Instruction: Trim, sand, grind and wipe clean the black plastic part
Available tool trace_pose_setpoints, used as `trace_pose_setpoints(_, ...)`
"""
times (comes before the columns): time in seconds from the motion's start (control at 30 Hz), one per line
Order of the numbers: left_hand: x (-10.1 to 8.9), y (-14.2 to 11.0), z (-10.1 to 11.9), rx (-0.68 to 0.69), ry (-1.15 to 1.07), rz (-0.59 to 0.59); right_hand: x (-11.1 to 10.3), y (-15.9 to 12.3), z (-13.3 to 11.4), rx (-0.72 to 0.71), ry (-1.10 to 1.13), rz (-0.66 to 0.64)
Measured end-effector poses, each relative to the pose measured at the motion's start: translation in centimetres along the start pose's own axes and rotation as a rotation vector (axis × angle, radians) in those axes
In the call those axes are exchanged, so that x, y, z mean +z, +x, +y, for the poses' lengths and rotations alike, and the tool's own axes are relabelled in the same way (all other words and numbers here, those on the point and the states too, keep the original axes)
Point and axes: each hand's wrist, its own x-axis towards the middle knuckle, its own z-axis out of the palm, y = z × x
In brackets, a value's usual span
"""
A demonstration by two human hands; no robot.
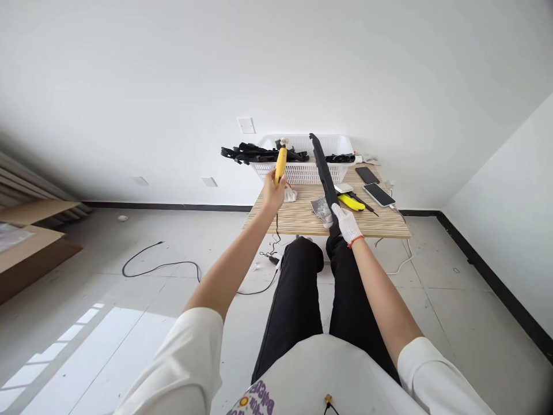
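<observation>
Above the near edge of the striped table (298, 223), our left hand (273, 191) has its bare fingers closed around the lower part of a yellow tool (280, 166), which points up past them and ends in a pale round tip (284, 141). To the right of those fingers, our right hand (344, 225), in a white knitted glove, has its fingers clamped on a long black strip (323, 173) near its lower end; the strip leans up and leftward from them, and a gap parts it from the yellow tool. Beyond both sets of fingers we see a white basket (298, 173) with black parts (254, 153) heaped in it, some poking out over its left side. Just left of the gloved fingers lies a grey sheet (320, 207), partly behind the strip. Just beyond them, to the right, we find a yellow-and-black tool (352, 202), and farther right two phones, a dark one (367, 174) and, nearer, one with a pale edge (379, 195). Below the left fingers a black cable (173, 264) trails across the floor
</observation>
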Motion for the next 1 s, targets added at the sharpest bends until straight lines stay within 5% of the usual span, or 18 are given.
trace_pose_setpoints(0.17,3.6,3.4,2.6,-0.032,-0.068,-0.089,-0.2,0.6,0.5,-0.022,0.006,0.001)
trace_pose_setpoints(0.37,5.8,5.1,2.7,-0.070,-0.026,-0.202,-0.4,0.7,0.8,-0.039,0.013,-0.012)
trace_pose_setpoints(1.0,5.8,4.0,2.8,-0.006,0.076,-0.331,-0.5,1.3,0.9,-0.039,-0.006,0.003)
